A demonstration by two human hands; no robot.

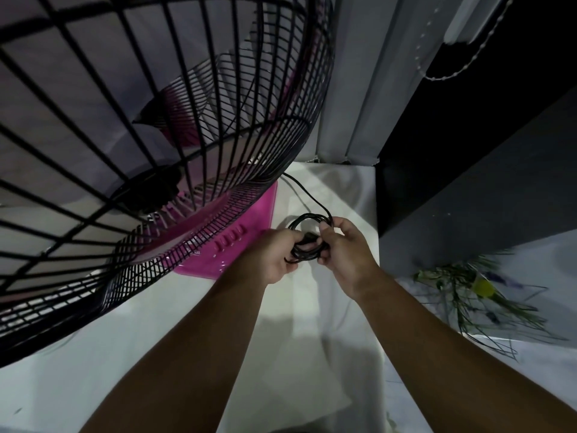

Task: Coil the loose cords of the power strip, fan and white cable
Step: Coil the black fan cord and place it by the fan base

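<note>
1. On the desk (312, 307) stands the fan (146, 195); its cord (305, 254) is mostly looped, just beside the pink base.
2. Left grip (274, 254) and right grip (346, 254) both clench that coil.
3. A short run trails loose; the power strip and white cable are out of view.

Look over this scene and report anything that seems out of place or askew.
Only the green stems with a yellow bloom, lying flat on the pale surface at the right; too blurred to rule out a print.

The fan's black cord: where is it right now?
In the head view, the black cord is a coil held between the left hand and right hand, just right of the fan's pink base.
</note>
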